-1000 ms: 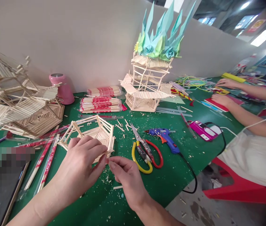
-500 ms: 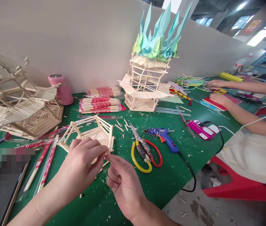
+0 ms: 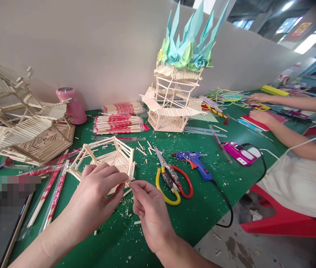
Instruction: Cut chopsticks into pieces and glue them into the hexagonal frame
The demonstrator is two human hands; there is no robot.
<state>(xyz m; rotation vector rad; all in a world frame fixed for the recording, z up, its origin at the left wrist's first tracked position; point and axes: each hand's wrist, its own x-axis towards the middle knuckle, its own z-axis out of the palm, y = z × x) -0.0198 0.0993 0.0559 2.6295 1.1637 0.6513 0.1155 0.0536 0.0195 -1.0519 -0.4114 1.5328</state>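
on the green table (image 3: 188,223), right by the person's hands, sits a small open frame of thin pale wooden sticks (image 3: 117,160). it has many sides, and its floor is sticks laid side by side. the left hand (image 3: 100,190) hides some of the frame. its fingers bend down, with their tips by the frame's near right corner. the right hand (image 3: 152,214) faces it, thumb and pointer finger close together and the other fingers curled in. the tips of both hands meet or almost meet. i cannot tell if they hold something tiny or touch the frame.

just to the right lie big scissors with one yellow and one red handle (image 3: 171,178), tips pointing away from the person. beside them is a blue glue gun with an orange trigger (image 3: 201,167). little cut bits of pale stick (image 3: 141,151) lie near the scissor tips. behind the frame are clear packs of pale sticks with red bands (image 3: 118,124). far to the right are another person's hands (image 3: 261,117).
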